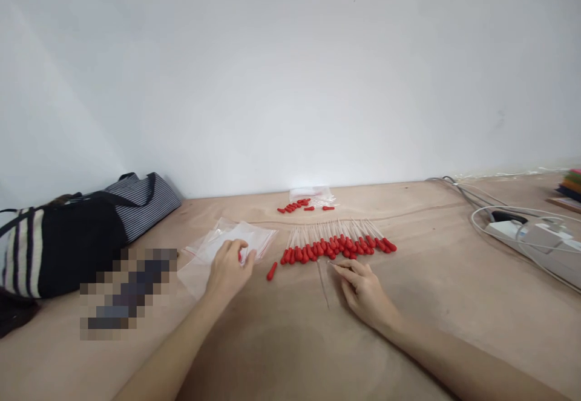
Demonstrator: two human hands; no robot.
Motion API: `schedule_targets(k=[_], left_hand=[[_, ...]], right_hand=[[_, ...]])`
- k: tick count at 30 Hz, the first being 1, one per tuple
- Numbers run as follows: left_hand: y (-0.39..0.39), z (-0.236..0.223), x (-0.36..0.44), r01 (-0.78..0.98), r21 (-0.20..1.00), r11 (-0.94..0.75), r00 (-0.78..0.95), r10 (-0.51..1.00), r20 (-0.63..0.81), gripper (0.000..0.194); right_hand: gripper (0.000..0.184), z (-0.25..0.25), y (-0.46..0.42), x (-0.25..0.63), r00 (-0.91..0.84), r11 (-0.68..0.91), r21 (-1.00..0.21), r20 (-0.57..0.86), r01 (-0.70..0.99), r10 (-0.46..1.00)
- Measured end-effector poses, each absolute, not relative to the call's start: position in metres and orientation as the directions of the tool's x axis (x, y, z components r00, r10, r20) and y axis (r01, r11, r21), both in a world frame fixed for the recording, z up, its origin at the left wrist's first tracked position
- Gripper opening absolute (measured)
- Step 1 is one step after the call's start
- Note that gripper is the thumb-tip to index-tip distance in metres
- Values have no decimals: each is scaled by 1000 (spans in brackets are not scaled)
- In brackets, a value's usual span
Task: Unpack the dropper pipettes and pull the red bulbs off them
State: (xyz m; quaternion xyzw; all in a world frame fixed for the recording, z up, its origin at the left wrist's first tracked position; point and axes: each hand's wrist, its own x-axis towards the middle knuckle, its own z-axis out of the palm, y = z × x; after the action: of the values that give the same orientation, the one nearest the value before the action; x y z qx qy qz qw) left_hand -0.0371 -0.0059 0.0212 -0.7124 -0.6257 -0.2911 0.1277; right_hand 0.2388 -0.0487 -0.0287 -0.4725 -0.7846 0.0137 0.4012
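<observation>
My left hand is over the clear zip bags, its fingers curled around a red rubber bulb that shows only in part. My right hand is in a pinch in front of the row of droppers; a small clear end of what looks like a glass tube pokes out at the fingertips. To its left lies another thin glass tube on the table. Several droppers with red bulbs lie side by side, tips toward the wall. One loose red bulb sits between my hands.
More red bulbs and a clear bag with thin tubes lie near the wall. Left are a black and striped cloth bag and a blurred-out dark object. A white power strip with cables stands at right on the wooden table.
</observation>
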Motion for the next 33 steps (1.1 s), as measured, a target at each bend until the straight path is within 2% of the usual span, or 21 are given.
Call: schedule_targets(k=[4,6,8,12,15,18,21,25,28,33], left_hand=[[12,29,-58,985,132,108,-144,940,310,17],[19,29,-62,980,119,162,-185,959,215,15],[23,28,-62,980,116,164,-183,966,182,9],[16,33,-51,983,132,130,-158,960,232,6],[-3,32,-34,963,249,-99,6,937,348,8],[-22,21,-17,884,362,-297,192,935,298,5],[-31,10,-10,855,417,-309,201,938,283,3],[-29,6,-12,829,505,-239,99,952,288,6],[-28,8,-15,852,479,-210,57,947,315,9],[-28,10,-18,877,382,-291,114,899,422,18]], right_hand=[[35,-34,-45,232,-271,581,-390,612,714,743],[35,-35,-44,230,-300,591,-394,590,704,750],[34,-34,-45,228,-323,597,-408,564,691,760],[33,-28,-50,224,-331,596,-443,541,670,774],[33,-24,-54,223,-346,599,-455,524,658,778],[33,-22,-56,223,-372,604,-470,498,644,784],[32,-22,-57,223,-389,601,-477,473,641,790],[33,-22,-57,224,-383,596,-487,471,638,794],[33,-21,-57,225,-369,587,-520,467,620,803],[33,-19,-58,230,-339,583,-591,479,557,810]])
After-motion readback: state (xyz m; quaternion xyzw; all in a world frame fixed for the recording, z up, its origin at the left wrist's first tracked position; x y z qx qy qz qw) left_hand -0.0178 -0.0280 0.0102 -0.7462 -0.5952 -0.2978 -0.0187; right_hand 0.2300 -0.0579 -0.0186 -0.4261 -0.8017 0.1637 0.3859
